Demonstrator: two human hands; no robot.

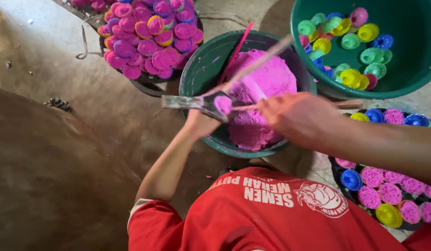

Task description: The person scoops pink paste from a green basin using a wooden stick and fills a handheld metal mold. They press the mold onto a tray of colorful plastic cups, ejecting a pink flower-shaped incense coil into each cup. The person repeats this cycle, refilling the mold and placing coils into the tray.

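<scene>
Here, closest in, the right hand is closed around a thin stick. At nine o'clock from it, the left hand grips a small mould with pink dough in it. Behind both sits the green bowl of pink dough. Farther, at eleven o'clock, a basket of filled pink cups; at one o'clock, a green tub of empty cups.

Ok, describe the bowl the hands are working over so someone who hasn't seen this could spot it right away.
Start at the red shirt at the bottom and look straight up past it. The round dark green plastic bowl sits in the middle, under the left hand and right hand. Unlike the teal tub of small coloured moulds beside it, it holds one heap of pink powder.
</scene>
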